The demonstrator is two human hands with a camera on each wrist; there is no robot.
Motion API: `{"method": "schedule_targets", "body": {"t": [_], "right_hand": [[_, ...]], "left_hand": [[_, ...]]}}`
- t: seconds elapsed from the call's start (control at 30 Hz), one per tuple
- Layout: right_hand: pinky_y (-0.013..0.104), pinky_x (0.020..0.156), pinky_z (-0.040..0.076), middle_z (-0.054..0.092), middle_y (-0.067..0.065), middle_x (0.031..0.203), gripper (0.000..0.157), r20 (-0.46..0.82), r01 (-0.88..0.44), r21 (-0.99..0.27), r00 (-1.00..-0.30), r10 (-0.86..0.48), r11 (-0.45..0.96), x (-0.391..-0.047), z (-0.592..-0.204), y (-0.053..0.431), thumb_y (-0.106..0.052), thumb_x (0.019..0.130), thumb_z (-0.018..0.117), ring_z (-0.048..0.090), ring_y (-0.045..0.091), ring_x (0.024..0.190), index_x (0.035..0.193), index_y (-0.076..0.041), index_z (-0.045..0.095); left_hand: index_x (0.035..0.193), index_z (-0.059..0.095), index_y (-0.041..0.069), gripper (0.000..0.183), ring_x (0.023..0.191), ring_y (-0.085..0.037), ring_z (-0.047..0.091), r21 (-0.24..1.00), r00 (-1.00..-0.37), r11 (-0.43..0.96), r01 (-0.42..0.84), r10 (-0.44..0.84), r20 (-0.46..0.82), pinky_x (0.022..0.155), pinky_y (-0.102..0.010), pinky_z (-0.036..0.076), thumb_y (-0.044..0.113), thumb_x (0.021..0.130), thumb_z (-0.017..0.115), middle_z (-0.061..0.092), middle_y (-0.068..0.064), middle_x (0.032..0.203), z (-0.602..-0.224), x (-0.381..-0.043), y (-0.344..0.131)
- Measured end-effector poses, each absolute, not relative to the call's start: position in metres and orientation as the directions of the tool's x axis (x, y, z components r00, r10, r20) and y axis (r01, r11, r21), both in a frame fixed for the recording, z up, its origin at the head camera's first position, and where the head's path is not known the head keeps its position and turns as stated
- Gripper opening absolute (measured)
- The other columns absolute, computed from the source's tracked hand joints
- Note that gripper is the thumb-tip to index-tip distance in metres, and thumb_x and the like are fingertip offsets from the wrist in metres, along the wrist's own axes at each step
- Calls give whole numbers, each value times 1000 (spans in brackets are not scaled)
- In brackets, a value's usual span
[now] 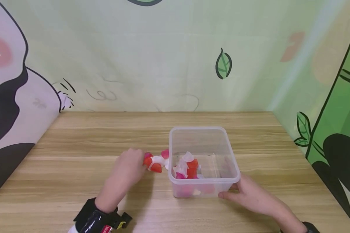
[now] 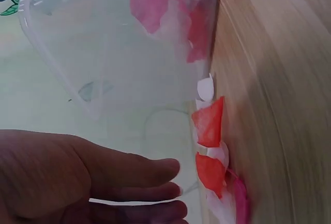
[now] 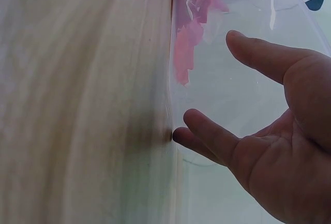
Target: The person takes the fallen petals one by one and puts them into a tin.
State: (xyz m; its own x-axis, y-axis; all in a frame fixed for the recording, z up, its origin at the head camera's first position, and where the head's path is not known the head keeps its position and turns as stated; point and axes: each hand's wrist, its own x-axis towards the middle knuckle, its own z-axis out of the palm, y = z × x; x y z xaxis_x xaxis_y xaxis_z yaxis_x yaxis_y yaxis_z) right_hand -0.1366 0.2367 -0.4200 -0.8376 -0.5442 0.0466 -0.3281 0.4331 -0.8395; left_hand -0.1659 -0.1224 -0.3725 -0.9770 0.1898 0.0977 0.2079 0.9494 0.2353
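A clear plastic box (image 1: 204, 181) stands on the wooden table, with red, pink and white petals (image 1: 192, 170) heaped toward its left side. Just left of it lies a small row of loose petals (image 1: 156, 167) in the same colours. My left hand (image 1: 129, 166) hovers at the left end of that row; in the left wrist view its fingers (image 2: 150, 172) are extended, with nothing held between them. At the box's front right corner is my right hand (image 1: 247, 194). Its fingers (image 3: 212, 133) are straight and spread against the box wall in the right wrist view.
The wooden table (image 1: 90, 155) runs back to a green printed backdrop (image 1: 163, 64) with cartoon drawings, and side panels border it left and right. A black wrist strap (image 1: 94, 218) with a camera mount sits on the left wrist.
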Motion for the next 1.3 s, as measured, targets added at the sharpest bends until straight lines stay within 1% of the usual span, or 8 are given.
{"method": "schedule_targets", "body": {"t": [0.1,0.27,0.33,0.47,0.73,0.87,1.1,1.3], "right_hand": [[36,96,53,61,12,132,69,44,-327,-837,-839,-543,438,-137,-419,236,-20,93,79,63,20,117,147,-2,40],[35,96,54,61,13,133,76,41,-320,-842,-841,-539,435,-136,-418,236,-20,93,79,64,20,116,151,-1,35],[35,95,54,61,13,133,79,41,-320,-842,-841,-540,435,-136,-418,236,-20,93,79,64,20,116,153,0,32],[35,94,55,62,12,132,77,46,-328,-836,-841,-539,441,-136,-419,236,-20,92,79,64,20,115,152,-1,34],[35,93,55,62,10,131,74,43,-327,-831,-843,-536,449,-136,-418,236,-21,92,80,65,19,113,150,-2,37],[34,93,55,62,10,132,74,38,-324,-830,-845,-533,455,-135,-418,236,-21,93,79,65,18,114,151,-3,37],[34,94,55,60,13,134,75,33,-315,-837,-845,-533,448,-135,-418,236,-21,93,79,64,20,115,152,-4,35],[35,94,55,60,13,133,76,38,-319,-837,-843,-536,444,-135,-418,236,-20,93,79,64,20,115,152,-3,35]], "left_hand": [[68,58,6,19,59,-24,51,202,-982,961,186,181,46,52,-38,46,-4,79,70,54,-7,65,-376,-167,-126],[78,63,3,13,62,-25,53,198,-985,967,163,171,-22,53,-38,46,-4,78,74,57,-9,71,-380,-169,-128],[78,63,3,12,62,-24,53,196,-982,966,171,182,-42,53,-37,45,-4,79,74,57,-8,70,-382,-169,-129],[76,62,4,12,60,-23,50,200,-976,961,191,207,-66,52,-33,42,-4,80,70,54,-7,69,-388,-170,-130],[70,59,7,21,59,-22,49,178,-970,959,222,235,-54,51,-33,42,-5,80,73,53,-6,68,-395,-172,-130],[70,59,7,22,60,-22,49,179,-968,956,231,244,-54,52,-33,42,-7,81,71,53,-6,69,-395,-172,-130],[70,58,7,24,60,-21,49,177,-965,953,246,257,-45,53,-33,43,-9,83,71,54,-6,69,-397,-172,-130],[72,58,5,23,61,-21,48,223,-961,945,240,264,-87,52,-30,40,-12,83,69,53,-6,69,-398,-173,-128]]}}
